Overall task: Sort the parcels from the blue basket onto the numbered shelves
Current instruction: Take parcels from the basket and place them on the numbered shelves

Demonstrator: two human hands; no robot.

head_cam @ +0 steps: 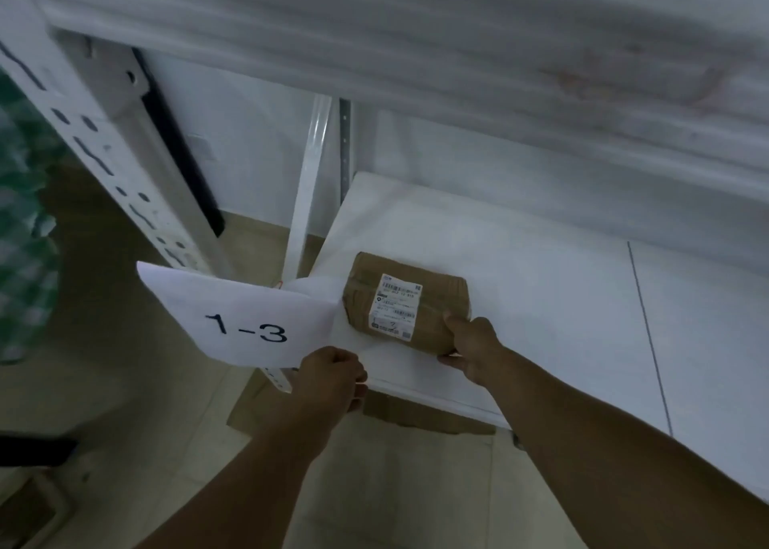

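Parcel point(405, 300) lies flat on the near-left corner of the white shelf point(561, 290), long axis left-right, right hand point(472, 348) gripping its near-right end, left hand point(333, 375) just near-left, fingers curled, apparently pinching the 1-3 label sheet point(245, 319).

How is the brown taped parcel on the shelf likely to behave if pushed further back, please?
The brown parcel lies flat and low on the white shelf, so it would probably slide rather than tip or roll. The right hand grips one end alone, suggesting it is fairly light and holds its shape.
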